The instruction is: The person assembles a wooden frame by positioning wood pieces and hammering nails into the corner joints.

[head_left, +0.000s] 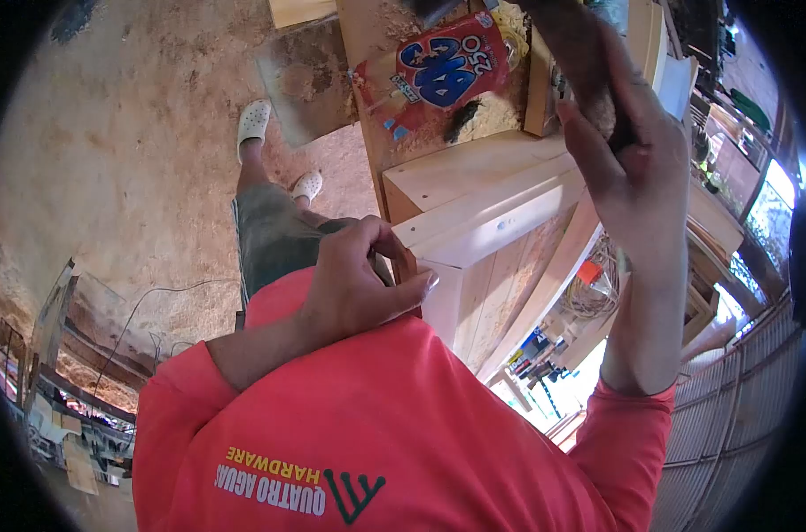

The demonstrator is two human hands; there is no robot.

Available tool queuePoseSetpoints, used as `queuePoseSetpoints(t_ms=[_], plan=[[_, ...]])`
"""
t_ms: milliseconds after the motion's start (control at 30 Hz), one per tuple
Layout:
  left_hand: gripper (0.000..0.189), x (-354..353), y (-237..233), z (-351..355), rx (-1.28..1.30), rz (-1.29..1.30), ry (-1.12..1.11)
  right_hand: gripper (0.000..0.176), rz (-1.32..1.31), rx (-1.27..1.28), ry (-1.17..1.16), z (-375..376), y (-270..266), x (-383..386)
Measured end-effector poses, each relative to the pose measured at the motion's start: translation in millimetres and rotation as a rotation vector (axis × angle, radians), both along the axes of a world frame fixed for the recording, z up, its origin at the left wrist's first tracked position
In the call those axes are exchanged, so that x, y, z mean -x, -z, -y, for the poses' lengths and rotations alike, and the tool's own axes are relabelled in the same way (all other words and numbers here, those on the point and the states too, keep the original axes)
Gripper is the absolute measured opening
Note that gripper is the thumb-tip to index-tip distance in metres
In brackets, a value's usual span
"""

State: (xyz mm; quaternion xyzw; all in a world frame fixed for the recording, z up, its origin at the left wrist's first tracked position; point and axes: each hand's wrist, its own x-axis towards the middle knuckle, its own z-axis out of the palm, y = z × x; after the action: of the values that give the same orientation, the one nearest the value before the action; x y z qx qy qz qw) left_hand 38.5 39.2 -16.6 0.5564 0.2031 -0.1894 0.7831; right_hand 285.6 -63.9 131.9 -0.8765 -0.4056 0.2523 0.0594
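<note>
My right hand (638, 146) is raised at the upper right, its fingers closed round a thick, dark brown tool handle (580, 53). The handle's far end runs out of the top of the view, so the kind of tool cannot be told. Close to my red shirt, my left hand (359, 275) is curled, with thumb and forefinger brought together beside the end of a pale wooden frame (500, 217). Whatever lies between those fingers is too hidden to name. Small dark nail or screw heads show on the frame's boards.
Under the frame lies a wooden work surface (492, 120) with a red printed packet (447, 66) and sawdust. A flat board (310, 84) rests by the dusty floor (155, 106). Coiled wire (594, 297) and assorted items sit below the frame. Corrugated sheeting (722, 426) stands at right.
</note>
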Motion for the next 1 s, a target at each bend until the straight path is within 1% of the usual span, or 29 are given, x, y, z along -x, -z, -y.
queuePoseSetpoints(t_ms=[33, 67, 133, 233, 267, 300, 367, 433, 500, 600, 633, 700, 733, 767, 800, 833, 867, 900, 933, 1000], plan=[[0.041, -2, 0, -1, 0.032, -0.040, 0.028, 0.066, -0.014, -0.072, 0.061, 1, 4, 4], [0.043, -5, -1, -4, 0.060, -0.082, 0.055, 0.059, -0.085, 0.127, -0.071, 9, -6, 3], [0.046, -3, -5, -7, 0.089, -0.130, 0.091, 0.056, -0.136, 0.598, -0.215, -4, -18, 28], [0.046, -6, -3, -7, 0.088, -0.120, 0.102, 0.069, -0.070, 0.313, -0.202, -5, -23, 7], [0.046, -7, -2, -7, 0.088, -0.128, 0.110, 0.069, -0.088, 0.145, -0.020, -5, -18, 10], [0.046, -3, -4, -7, 0.096, -0.146, 0.129, 0.069, -0.066, 0.087, 0.082, -6, -15, 18], [0.040, -3, -4, -3, 0.074, -0.086, 0.052, 0.069, 0.005, -0.039, 0.271, -11, -13, 27], [0.039, -1, -2, 0, 0.042, -0.047, 0.000, 0.069, -0.035, 0.366, -0.108, -12, -22, 33], [0.040, -1, 1, 2, 0.016, -0.019, -0.011, 0.070, -0.059, 0.484, -0.267, -10, -26, 33], [0.043, -2, -2, -1, 0.086, -0.077, 0.007, 0.072, -0.096, 0.258, -0.184, -6, -17, 21], [0.043, 0, -1, -1, 0.053, -0.050, 0.020, 0.072, -0.132, 0.203, -0.137, 1, -11, 24], [0.045, 1, 6, 1, -0.030, 0.022, 0.041, 0.071, -0.170, 0.236, -0.119, 0, -11, 24], [0.045, 2, 6, 3, -0.005, -0.003, 0.013, 0.070, -0.174, 0.332, -0.135, -5, -18, 24], [0.044, 1, 1, 2, -0.035, -0.025, 0.025, 0.069, -0.179, 0.440, -0.140, -5, -27, 27], [0.044, -2, -4, -1, -0.068, -0.040, 0.038, 0.066, -0.113, 0.422, -0.203, 0, -31, 25], [0.044, -6, -7, -4, -0.111, -0.045, 0.047, 0.064, -0.058, 0.324, -0.105, 6, -34, 29], [0.045, -2, -3, -1, -0.073, -0.033, 0.008, 0.063, -0.004, 0.226, -0.004, 16, -35, 39], [0.045, -2, -7, -3, -0.091, -0.020, -0.002, 0.061, 0.050, 0.126, 0.098, 31, -36, 51], [0.045, -4, -10, -6, -0.114, 0.000, -0.014, 0.058, 0.100, 0.150, 0.273, 51, -39, 67], [0.052, -12, -29, -9, -0.272, 0.202, -0.075, 0.054, 0.144, -0.043, 0.575, 88, -43, 108]])
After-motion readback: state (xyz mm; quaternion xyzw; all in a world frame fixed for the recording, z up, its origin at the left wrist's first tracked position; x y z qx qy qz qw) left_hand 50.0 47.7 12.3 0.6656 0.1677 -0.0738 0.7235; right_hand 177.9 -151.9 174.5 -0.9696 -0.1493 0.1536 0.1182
